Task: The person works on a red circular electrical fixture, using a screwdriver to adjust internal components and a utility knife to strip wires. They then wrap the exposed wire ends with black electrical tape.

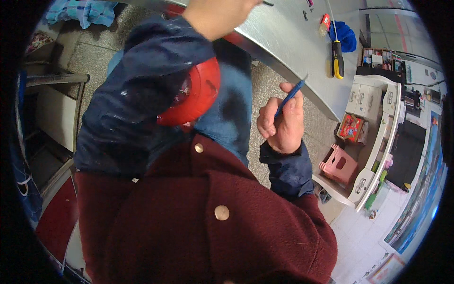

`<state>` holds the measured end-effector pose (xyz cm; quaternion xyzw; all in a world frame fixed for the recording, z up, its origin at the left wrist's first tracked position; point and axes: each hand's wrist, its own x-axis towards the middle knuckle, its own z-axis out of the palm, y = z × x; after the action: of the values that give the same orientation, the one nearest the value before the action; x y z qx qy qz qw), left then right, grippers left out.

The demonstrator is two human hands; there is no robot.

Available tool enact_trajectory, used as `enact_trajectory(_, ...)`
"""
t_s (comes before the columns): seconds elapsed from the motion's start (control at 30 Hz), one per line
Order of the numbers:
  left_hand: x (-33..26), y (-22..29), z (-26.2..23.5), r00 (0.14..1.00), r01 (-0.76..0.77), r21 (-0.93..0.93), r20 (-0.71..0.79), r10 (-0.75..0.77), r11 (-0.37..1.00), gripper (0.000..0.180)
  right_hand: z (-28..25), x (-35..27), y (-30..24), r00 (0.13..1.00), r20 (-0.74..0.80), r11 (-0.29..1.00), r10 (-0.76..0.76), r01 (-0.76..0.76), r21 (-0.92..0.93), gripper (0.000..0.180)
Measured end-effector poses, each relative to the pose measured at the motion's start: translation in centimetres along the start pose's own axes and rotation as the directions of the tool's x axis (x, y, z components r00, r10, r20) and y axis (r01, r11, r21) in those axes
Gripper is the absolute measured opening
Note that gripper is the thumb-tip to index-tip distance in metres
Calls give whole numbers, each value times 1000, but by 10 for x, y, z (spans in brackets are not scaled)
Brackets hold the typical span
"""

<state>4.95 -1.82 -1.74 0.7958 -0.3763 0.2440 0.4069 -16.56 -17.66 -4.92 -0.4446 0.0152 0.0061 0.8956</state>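
Observation:
My left hand [221, 18] reaches over the near edge of the metal table [283, 35]; the top of the picture cuts off part of it. At its fingertips a thin dark rod [268, 3] shows, its kind unclear. In front of my body, just off the table's edge, my right hand [286, 118] is closed around a slim blue tool [289, 98] with a narrow pointed tip aimed up and away. Below my left forearm, a glossy red rounded object [201, 92] sits on my lap, partly covered by the sleeve.
On the table lie a yellow-and-black screwdriver [337, 61], a bunched blue thing [347, 38], a small red-and-clear item [324, 23] and small dark pieces [305, 15]. To the right stands a white cabinet [362, 99] with a pink plastic stool [340, 163]. A metal-framed rack [56, 79] is at left.

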Motion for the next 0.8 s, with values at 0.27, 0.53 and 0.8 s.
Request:
enact_trajectory(0.27,-111,-11,-26,969,241,-220,111,-222,945,11,-2,4,-45,987,-152,994,-41,26,-103,66)
enact_trajectory(0.53,-176,16,-4,937,282,-203,269,-223,938,30,2,12,-13,997,-31,976,77,-81,-202,35)
enact_trajectory(0.8,-180,35,11,953,282,-137,153,-261,949,24,-5,13,14,996,-84,987,15,-28,-158,24)
